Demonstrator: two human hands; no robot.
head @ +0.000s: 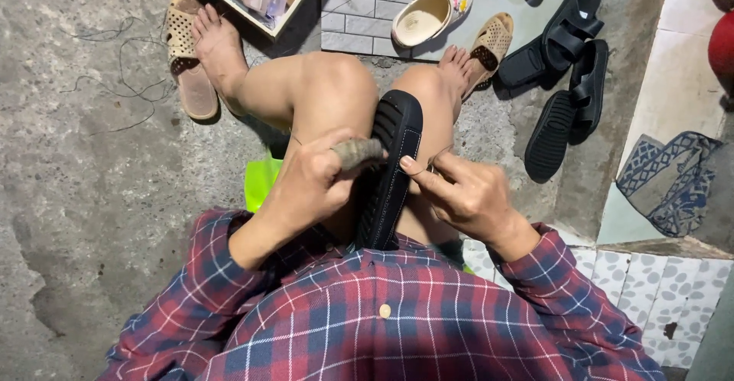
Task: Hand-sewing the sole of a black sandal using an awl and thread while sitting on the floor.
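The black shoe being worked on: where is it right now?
In the head view, the black shoe stands sole-up at centre between the person's knees, left hand and right hand on either side.

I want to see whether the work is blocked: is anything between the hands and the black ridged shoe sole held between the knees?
Nothing visible. The left hand presses a grey tool handle against the black ridged shoe sole; the right hand touches its other edge.
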